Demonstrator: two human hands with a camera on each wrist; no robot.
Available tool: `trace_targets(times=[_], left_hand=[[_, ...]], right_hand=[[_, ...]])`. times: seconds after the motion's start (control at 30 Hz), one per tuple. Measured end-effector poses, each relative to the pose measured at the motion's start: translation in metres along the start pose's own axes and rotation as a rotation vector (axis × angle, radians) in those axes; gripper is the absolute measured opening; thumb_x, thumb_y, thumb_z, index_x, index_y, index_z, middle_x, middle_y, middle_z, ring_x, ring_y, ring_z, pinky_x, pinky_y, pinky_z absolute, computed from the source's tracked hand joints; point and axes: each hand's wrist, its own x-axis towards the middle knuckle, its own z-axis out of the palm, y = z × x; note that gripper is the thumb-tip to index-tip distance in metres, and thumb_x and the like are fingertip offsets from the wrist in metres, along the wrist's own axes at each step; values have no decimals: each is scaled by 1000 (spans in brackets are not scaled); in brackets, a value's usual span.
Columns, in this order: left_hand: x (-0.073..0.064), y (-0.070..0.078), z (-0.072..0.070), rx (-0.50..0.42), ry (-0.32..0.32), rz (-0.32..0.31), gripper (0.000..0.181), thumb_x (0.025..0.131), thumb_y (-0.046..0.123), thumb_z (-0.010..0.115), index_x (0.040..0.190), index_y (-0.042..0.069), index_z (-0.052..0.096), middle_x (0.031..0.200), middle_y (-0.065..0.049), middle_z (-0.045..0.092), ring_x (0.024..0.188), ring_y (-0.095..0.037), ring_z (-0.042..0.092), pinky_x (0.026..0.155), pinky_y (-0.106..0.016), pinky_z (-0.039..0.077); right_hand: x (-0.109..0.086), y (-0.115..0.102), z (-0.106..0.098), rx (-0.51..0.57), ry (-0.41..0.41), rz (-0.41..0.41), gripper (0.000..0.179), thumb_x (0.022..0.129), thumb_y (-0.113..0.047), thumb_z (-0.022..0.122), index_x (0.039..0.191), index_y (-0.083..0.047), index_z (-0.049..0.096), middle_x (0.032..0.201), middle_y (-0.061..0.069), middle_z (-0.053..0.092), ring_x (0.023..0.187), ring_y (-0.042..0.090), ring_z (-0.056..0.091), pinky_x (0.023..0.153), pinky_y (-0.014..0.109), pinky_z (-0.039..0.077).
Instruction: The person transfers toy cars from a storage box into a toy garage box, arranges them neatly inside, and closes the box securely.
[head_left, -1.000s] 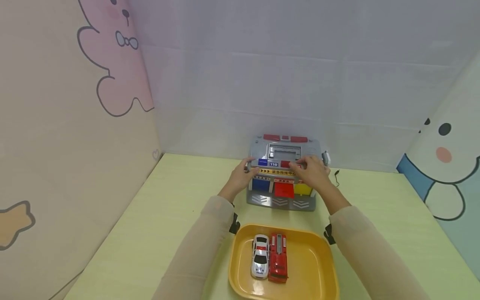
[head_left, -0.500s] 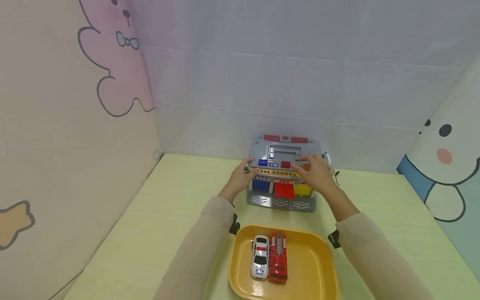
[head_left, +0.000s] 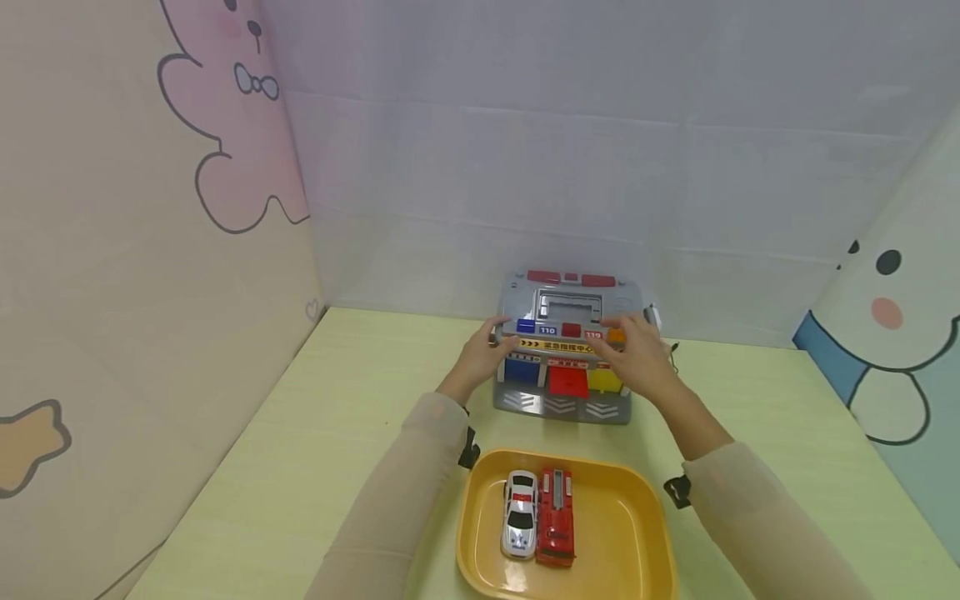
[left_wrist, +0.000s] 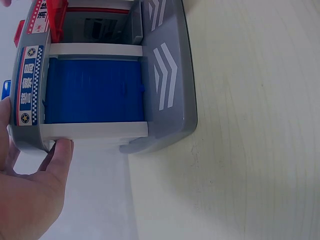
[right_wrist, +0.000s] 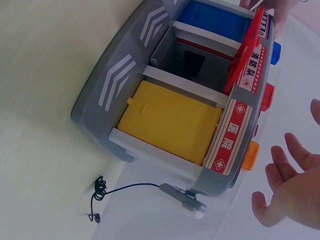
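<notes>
A grey toy garage stands against the back wall. Along its roof edge sit blue, red and orange buttons. Below them, the blue door and yellow door are closed, while the red door is swung up, showing a dark bay. My left hand grips the garage's left end, thumb at the front under the roof edge and fingers on top. My right hand is beside the orange button, its loosely bent fingers spread and holding nothing.
Nearer to me, a yellow tray holds a white toy police car and a red toy fire truck. At the garage's right end hangs a small grey handset on a thin black cord. Walls border the table's left and back.
My right hand has shifted rightward along the roof edge, from the red button towards the orange one, uncovering the labels and buttons. My left hand stays on the left end.
</notes>
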Motion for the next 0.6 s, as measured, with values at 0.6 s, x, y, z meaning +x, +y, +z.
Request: trace_targets(times=[0.6], left_hand=[[-1, 1, -2, -4, -6, 6, 54, 99, 38, 58, 148, 24, 39, 140, -16, 48, 122, -32, 50, 94, -48, 46]], right_hand=[[-32, -20, 2, 61, -80, 6, 58, 95, -37, 64, 136, 2, 47, 139, 26, 37, 127, 45, 31, 99, 73, 18]])
